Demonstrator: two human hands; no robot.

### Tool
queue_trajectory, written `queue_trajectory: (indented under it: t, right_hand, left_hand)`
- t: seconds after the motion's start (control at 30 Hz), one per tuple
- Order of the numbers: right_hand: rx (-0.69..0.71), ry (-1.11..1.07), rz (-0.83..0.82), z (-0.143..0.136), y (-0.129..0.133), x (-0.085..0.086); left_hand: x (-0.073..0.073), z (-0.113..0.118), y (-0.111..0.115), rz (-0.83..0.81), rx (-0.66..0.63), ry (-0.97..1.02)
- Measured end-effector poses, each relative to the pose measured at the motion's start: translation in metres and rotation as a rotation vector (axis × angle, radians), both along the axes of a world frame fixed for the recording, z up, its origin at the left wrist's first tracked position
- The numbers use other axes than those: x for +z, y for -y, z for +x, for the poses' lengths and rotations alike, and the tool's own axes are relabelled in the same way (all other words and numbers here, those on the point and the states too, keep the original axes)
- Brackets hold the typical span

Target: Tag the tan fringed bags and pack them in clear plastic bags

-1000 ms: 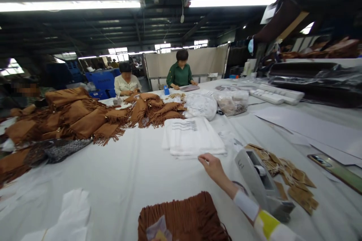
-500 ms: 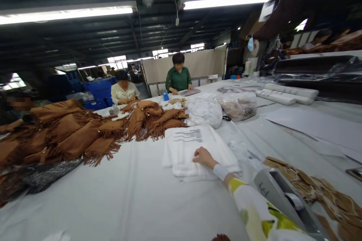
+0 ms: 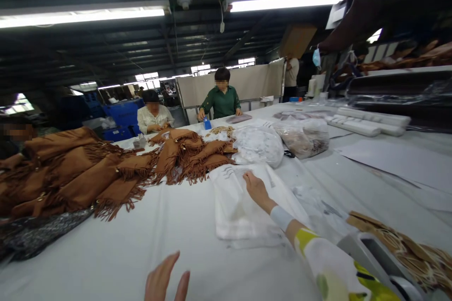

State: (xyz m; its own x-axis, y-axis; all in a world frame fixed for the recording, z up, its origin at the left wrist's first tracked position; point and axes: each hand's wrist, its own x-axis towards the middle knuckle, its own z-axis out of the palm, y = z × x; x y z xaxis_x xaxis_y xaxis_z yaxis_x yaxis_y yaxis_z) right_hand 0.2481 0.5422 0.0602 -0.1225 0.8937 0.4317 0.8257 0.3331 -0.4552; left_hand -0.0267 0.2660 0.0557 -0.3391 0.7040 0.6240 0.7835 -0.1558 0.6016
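Observation:
My right hand (image 3: 257, 190) is closed, fingertips pinching the upper part of a white translucent plastic bag (image 3: 235, 218). That bag lies on a stack of similar bags on the white-covered table (image 3: 116, 254), and its surface is pulled up into creases under the hand. Dark printing shows faintly on the bags. At the bottom edge my left hand (image 3: 164, 280) is partly in view, fingers apart and holding nothing, nearer to me than the stack.
Brown fringed bags (image 3: 83, 167) are heaped at left. Beyond the stack sit a round clear bag of white items (image 3: 259, 145) and another filled plastic bag (image 3: 302, 136). A grey tape dispenser (image 3: 379, 263) and tan pieces with cords (image 3: 406, 244) lie at right. Co-workers sit opposite.
My right hand has moved up and away from me, drawing the top bag's surface with it. My left hand has come into view at the bottom. A person carrying a box appears behind.

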Motion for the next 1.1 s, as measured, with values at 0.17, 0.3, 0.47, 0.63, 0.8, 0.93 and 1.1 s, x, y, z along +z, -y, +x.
queue_trajectory:
  t: [0.17, 0.3, 0.47, 0.63, 0.8, 0.93, 1.1]
  right_hand:
    - [0.136, 0.05, 0.183, -0.021, 0.002, 0.028]
    - [0.213, 0.07, 0.265, -0.032, 0.011, 0.044]
    - [0.313, 0.206, 0.346, -0.032, 0.024, 0.056]
    - [0.256, 0.391, 0.357, -0.001, 0.022, 0.059]
    - [0.154, 0.194, 0.284, 0.037, 0.031, 0.052]
    - [0.047, -0.476, 0.008, 0.032, 0.057, 0.047]
    - [0.067, -1.041, -0.277, 0.012, 0.097, 0.056]
  left_hand:
    - [0.05, 0.053, -0.114, -0.07, -0.12, -0.226]
    - [0.08, 0.096, -0.17, -0.276, -0.125, -0.331]
    - [0.084, 0.073, -0.206, -0.457, -0.133, -0.209]
    - [0.067, 0.006, -0.197, -0.405, -0.056, 0.081]
    - [0.056, -0.04, -0.168, -0.279, -0.039, 0.586]
    - [0.069, -0.055, -0.154, -0.195, -0.119, 1.044]
    - [0.092, -0.066, -0.12, -0.217, -0.302, 1.392]
